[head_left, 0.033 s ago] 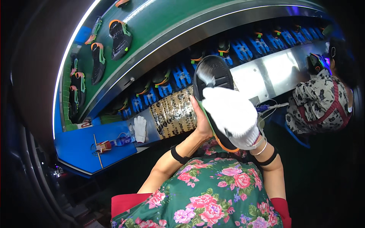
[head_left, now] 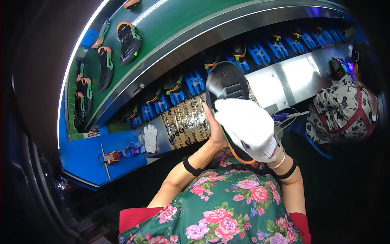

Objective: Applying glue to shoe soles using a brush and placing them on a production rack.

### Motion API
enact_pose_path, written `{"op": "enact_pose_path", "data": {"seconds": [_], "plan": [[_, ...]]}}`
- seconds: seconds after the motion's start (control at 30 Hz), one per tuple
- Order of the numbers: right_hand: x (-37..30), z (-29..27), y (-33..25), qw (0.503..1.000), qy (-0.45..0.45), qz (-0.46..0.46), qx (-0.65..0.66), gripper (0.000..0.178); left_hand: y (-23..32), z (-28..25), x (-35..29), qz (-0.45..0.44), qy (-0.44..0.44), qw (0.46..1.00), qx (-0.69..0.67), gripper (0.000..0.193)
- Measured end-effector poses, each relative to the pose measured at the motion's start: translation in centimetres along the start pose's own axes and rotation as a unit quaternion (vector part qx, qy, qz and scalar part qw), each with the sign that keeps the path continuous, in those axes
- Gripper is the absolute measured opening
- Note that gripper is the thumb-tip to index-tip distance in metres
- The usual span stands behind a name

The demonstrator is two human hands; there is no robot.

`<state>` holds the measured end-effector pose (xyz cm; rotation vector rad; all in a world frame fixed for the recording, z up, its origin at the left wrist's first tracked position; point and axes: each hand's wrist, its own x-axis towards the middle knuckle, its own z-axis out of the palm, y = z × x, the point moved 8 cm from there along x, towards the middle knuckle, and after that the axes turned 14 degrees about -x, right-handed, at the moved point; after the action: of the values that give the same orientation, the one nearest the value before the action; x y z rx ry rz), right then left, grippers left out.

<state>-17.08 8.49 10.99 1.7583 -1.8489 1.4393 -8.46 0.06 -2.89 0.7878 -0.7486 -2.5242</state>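
Observation:
My left hand (head_left: 216,131) is bare and closed around the left edge of a black sandal (head_left: 233,78), its thumb along the side. The sandal is tilted up in front of me, with grooves across its surface and an orange strap at the near end. A white knitted glove covers my right hand (head_left: 245,129), which is closed on a brush (head_left: 218,88). Only pale bristles and a short piece of the brush show; the glove hides the handle. Those bristles touch the sandal near its left edge.
A green conveyor (head_left: 162,24) carries several sandals at the far left. Blue holders (head_left: 194,82) line the rack behind the taped cardboard (head_left: 189,124). A spare white glove (head_left: 150,138) and a blue bottle (head_left: 132,151) lie left. At right sits a co-worker (head_left: 341,105).
The brush in my right hand has moved slightly toward me and left over the sandal. My left hand keeps its hold, and the sandal has barely shifted.

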Motion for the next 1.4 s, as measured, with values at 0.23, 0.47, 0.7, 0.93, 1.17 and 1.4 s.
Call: {"op": "enact_pose_path", "data": {"seconds": [0.23,0.47,0.7,0.93,1.17,1.4], "plan": [[-0.7,-1.8,2.5,0.998,0.018,0.051,0.014,0.04,0.5,0.2,0.4,0.07,0.007,0.996,-0.053,0.102],[-1.1,-0.8,2.2,0.995,0.007,0.055,0.084,0.033,1.5,-2.5,0.9,0.172,-0.025,0.942,0.285,0.097],[-1.3,-0.7,0.8,0.999,0.02,-0.005,0.045,0.031,-1.6,-2.2,1.8,-0.002,-0.117,0.993,-0.034,0.095],[-1.5,-1.4,4.0,0.991,0.037,0.064,0.113,0.03,-1.1,-3.5,2.0,0.013,0.065,0.991,-0.118,0.1],[-1.3,-0.6,2.9,0.984,0.014,0.039,0.173,0.029,-0.5,-4.6,2.5,-0.02,-0.051,0.995,-0.087,0.104],[-1.9,0.2,2.3,0.998,0.002,0.007,0.067,0.025,-0.4,-4.4,3.5,-0.026,-0.088,0.995,-0.049,0.109]]}}
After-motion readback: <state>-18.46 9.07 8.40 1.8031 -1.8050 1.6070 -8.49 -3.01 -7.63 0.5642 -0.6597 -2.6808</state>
